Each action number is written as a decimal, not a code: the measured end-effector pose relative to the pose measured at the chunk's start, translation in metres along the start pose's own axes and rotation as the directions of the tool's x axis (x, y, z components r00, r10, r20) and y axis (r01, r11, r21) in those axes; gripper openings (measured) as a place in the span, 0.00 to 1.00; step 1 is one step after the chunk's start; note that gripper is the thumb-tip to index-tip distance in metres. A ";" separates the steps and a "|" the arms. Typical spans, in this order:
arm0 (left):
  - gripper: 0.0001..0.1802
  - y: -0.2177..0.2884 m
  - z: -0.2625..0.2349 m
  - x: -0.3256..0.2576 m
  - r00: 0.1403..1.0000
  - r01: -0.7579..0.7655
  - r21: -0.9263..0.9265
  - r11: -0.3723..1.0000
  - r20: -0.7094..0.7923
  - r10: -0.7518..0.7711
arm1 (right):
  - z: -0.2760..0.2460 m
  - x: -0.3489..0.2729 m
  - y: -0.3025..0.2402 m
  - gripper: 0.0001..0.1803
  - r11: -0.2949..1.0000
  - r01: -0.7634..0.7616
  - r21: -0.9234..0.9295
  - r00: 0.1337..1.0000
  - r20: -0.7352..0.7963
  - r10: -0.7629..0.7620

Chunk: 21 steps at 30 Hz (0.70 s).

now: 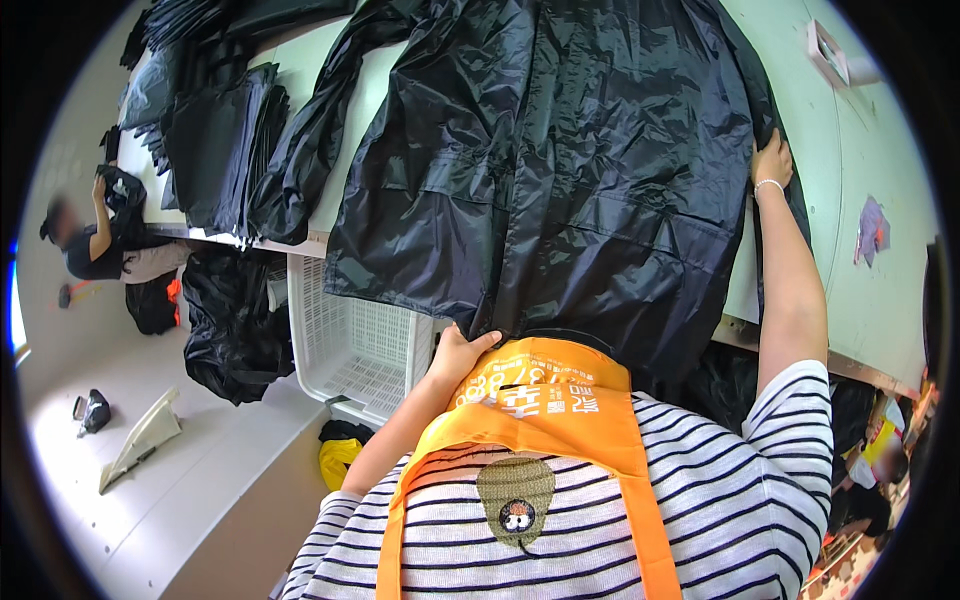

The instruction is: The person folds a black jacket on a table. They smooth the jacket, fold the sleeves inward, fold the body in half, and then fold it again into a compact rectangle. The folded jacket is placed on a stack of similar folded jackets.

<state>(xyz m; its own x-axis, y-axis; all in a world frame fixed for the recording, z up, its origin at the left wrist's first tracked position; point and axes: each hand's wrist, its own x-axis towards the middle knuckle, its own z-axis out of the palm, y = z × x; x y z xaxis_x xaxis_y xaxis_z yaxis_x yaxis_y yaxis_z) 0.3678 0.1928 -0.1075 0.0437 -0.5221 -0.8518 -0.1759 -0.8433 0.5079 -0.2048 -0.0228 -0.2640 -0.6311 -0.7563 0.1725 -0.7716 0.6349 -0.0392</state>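
A black rain jacket [620,150] in thin, shiny, creased fabric lies spread across the pale table, its front placket running down the middle and its hem hanging over the near edge. At that hem, close to the placket, my left hand [465,355] pinches the fabric between thumb and fingers. My right arm reaches far along the jacket's right side, where my right hand [772,165] grips the edge beside the sleeve. Some of its fingertips are hidden by the cloth. The jacket's upper end runs out of view at the top.
Stacks of folded black garments [215,145] lie on the table's left part. A white plastic crate [355,340] stands below the near edge, beside hanging black garments [235,325]. A small white box [828,52] and a grey scrap [872,230] sit at the right. Another person [95,235] handles black cloth at far left.
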 end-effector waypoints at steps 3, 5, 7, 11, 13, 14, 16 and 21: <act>0.12 -0.002 -0.001 -0.002 0.997 0.075 0.002 0.997 -0.023 -0.075 | -0.009 -0.012 -0.017 0.38 0.991 -0.047 -0.125 0.931 -0.365 -0.002; 0.11 -0.008 0.000 -0.010 0.998 0.038 -0.023 0.999 -0.056 -0.039 | -0.101 -0.065 -0.095 0.33 0.829 0.500 0.250 0.798 -0.504 -0.329; 0.09 -0.004 0.002 -0.012 0.998 -0.002 0.021 1.000 -0.065 0.004 | -0.175 -0.152 -0.149 0.18 0.398 0.660 0.637 0.717 -0.376 -0.587; 0.07 0.009 0.005 -0.020 0.995 -0.093 0.025 0.995 -0.024 0.093 | -0.196 -0.305 -0.185 0.30 -0.165 0.508 0.846 -0.025 -0.177 -0.984; 0.07 0.012 0.004 -0.026 0.998 -0.053 -0.008 0.999 0.014 0.053 | -0.195 -0.328 -0.192 0.24 -0.137 0.497 0.857 -0.105 -0.098 -0.990; 0.07 0.017 0.005 -0.029 0.999 -0.029 -0.023 0.999 0.017 0.029 | -0.191 -0.329 -0.193 0.19 -0.115 0.483 0.868 -0.093 -0.080 -0.992; 0.08 0.009 0.003 -0.026 0.999 -0.043 -0.095 0.995 0.024 0.046 | -0.187 -0.331 -0.194 0.12 -0.097 0.425 0.900 -0.084 -0.068 -0.994; 0.09 -0.002 0.003 -0.022 0.970 -0.230 -0.090 0.969 0.059 0.236 | -0.187 -0.336 -0.193 0.07 -0.014 0.180 0.983 0.011 -0.017 -1.000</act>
<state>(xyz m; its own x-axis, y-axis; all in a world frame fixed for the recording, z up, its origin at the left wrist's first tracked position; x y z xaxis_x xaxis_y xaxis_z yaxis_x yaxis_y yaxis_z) 0.3643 0.2067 -0.0901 -0.0574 -0.6979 -0.7139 -0.0923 -0.7083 0.6999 0.1711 0.1379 -0.1298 0.7658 -0.6405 0.0576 -0.1812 -0.3008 -0.9363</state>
